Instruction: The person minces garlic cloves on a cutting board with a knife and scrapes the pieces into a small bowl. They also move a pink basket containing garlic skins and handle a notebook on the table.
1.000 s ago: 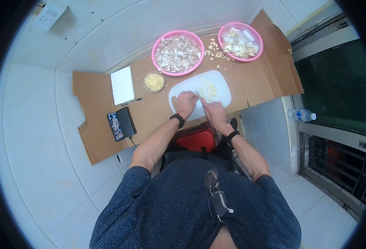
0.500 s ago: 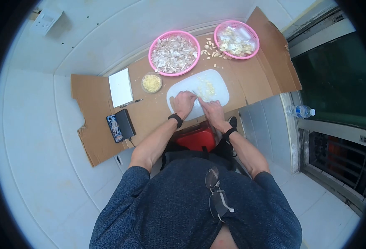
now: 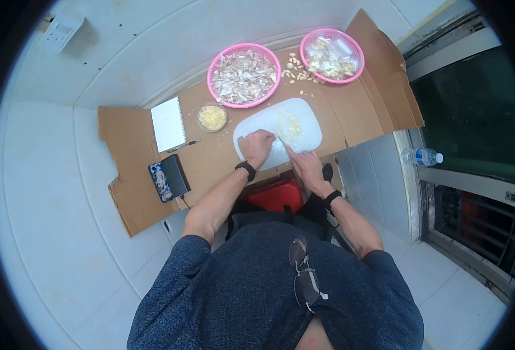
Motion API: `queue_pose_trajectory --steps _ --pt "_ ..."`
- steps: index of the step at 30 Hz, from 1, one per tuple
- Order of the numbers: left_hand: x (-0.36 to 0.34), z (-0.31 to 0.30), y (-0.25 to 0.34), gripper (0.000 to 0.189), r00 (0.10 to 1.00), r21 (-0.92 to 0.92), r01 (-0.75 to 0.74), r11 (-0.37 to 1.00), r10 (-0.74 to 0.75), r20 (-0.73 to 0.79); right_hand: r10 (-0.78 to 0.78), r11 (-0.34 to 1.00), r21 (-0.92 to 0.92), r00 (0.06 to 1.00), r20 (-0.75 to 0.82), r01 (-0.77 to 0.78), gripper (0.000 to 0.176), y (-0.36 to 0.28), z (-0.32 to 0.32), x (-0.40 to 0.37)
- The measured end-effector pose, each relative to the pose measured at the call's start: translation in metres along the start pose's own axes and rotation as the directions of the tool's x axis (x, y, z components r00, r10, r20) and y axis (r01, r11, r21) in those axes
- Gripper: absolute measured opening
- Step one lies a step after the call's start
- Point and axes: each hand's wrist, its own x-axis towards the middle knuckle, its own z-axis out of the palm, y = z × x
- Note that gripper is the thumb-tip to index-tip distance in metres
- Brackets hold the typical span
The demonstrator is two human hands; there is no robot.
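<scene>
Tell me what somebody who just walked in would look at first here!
Probably the two bright pink baskets at the far side of the cardboard: the larger one, full of pale, papery bits, and the smaller one to its right, holding a clear plastic bag. Next might come the white board nearer the person, with little pale-yellow pieces on it and both hands working there, and the red seat just below.
</scene>
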Motion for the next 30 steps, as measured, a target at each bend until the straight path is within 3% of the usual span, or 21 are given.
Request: queue_pose_trajectory --steps 9,21,30 --pt "0.002 -0.004 0.003 0.011 0.995 -0.008 0.085 0.996 -0.084 0.050 -0.016 1.000 -0.027 1.000 -0.026 0.015 0.054 -0.008 0.004 0.033" --pt "-0.001 -0.003 0.001 0.014 1.000 0.003 -0.027 1.000 0.027 -0.010 0.004 1.000 -0.029 1.000 -0.027 -0.004 0.052 0.003 0.023 0.039" --pt "-0.005 0.005 -0.003 0.011 0.995 -0.125 -0.078 0.989 0.071 -0.063 0.044 0.997 -0.071 0.998 0.034 -0.041 0.055 0.006 0.016 0.018"
